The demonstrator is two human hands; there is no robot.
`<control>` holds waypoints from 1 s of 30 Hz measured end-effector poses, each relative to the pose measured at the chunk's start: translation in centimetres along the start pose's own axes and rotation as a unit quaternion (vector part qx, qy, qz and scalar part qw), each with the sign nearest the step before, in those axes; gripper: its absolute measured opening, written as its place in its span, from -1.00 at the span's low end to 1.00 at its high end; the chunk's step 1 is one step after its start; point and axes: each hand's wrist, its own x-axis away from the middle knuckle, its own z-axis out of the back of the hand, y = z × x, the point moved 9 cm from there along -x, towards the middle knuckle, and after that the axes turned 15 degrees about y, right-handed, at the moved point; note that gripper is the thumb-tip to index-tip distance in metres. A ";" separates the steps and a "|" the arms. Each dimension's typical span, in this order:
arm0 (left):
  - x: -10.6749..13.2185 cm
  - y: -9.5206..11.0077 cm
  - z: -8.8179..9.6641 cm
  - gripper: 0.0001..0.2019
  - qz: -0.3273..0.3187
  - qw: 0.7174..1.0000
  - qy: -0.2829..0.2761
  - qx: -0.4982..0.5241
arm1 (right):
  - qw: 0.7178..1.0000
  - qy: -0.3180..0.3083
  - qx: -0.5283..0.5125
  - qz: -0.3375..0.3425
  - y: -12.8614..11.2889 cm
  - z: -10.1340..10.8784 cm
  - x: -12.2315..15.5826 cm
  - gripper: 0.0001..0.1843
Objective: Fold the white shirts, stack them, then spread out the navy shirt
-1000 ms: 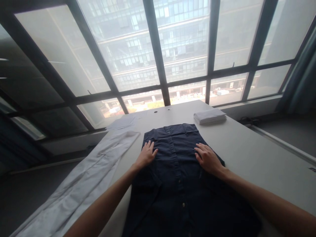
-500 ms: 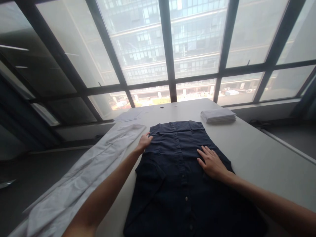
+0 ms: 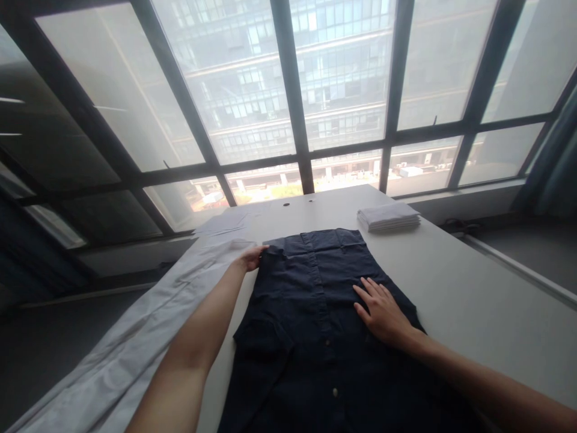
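Observation:
A dark navy button-up shirt (image 3: 315,313) lies spread on the white table (image 3: 473,288), its collar end away from me. My left hand (image 3: 251,257) is at the shirt's far left corner, with its fingers pinched on the cloth edge. My right hand (image 3: 381,310) rests flat on the shirt's right half, fingers spread and pointing left.
A long white garment (image 3: 148,337) lies along the table's left edge, hanging off toward me. A stack of folded white cloths (image 3: 388,216) sits at the far right. More flat white cloth (image 3: 225,222) lies at the far left. Large windows stand behind the table.
My left hand slid from the shirt's left middle up to its far left corner and closed on the edge. My right hand stayed flat on the right side.

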 end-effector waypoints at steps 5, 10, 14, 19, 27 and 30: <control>-1.2 0.1 0.7 -0.83 -0.044 0.998 0.031 -0.012 | 1.000 0.003 -0.005 0.001 0.1 -0.1 0.0 -0.37; -2.3 0.7 1.2 -0.78 -0.072 0.994 0.067 -0.040 | 1.000 0.005 -0.005 0.003 0.0 -0.1 0.0 -0.38; -3.0 1.3 2.6 -0.58 -0.114 0.978 0.153 -0.089 | 1.000 0.004 -0.005 0.002 0.0 0.0 0.0 -0.37; -2.1 2.7 2.9 -0.45 -0.216 0.928 0.221 -0.208 | 1.000 0.002 -0.002 0.002 0.0 0.1 0.0 -0.37; 1.3 -0.2 -3.9 -0.39 -0.325 0.851 0.153 -0.383 | 1.000 0.014 0.003 0.002 0.2 -0.1 0.1 -0.36; 1.8 -2.3 -5.1 -0.34 -0.320 0.826 0.137 -0.443 | 0.999 0.046 0.027 -0.003 0.4 0.3 0.1 -0.36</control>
